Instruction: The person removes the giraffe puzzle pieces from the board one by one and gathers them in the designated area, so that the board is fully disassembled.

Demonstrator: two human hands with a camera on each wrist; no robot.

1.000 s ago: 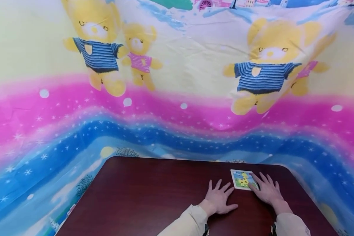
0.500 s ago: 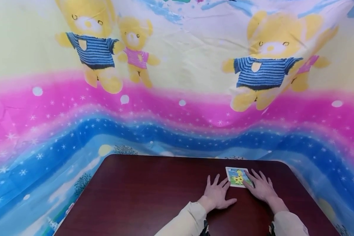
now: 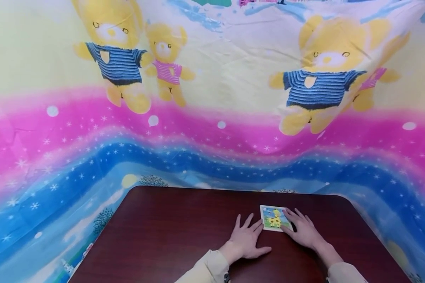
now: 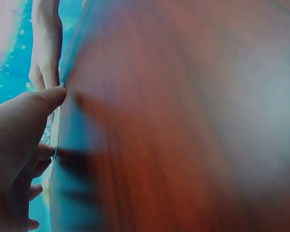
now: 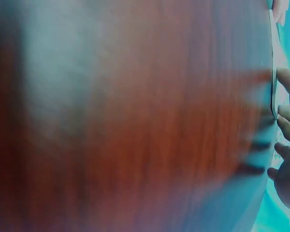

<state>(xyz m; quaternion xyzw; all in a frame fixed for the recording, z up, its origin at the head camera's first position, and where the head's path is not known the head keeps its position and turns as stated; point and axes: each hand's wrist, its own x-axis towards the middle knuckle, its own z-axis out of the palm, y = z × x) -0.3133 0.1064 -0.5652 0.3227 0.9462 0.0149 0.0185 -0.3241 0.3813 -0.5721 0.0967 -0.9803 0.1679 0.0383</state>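
Observation:
A flat square picture board with a white border and a yellow giraffe lies on the dark red-brown table. My left hand rests flat at its left with fingers spread, fingertips right at the board's near left corner. At the other side my right hand touches the board, index fingertip near the far right corner and thumb over the near right part. Both wrist views catch the board nearly edge-on as a thin strip, with the left thumb beside it in the left one.
The table has rounded far corners and a glossy surface. Behind and around it hangs a wrinkled cloth printed with yellow bears over pink and blue bands.
The board has slid left along the table, with both hands moving left alongside it. The head view has shifted slightly too.

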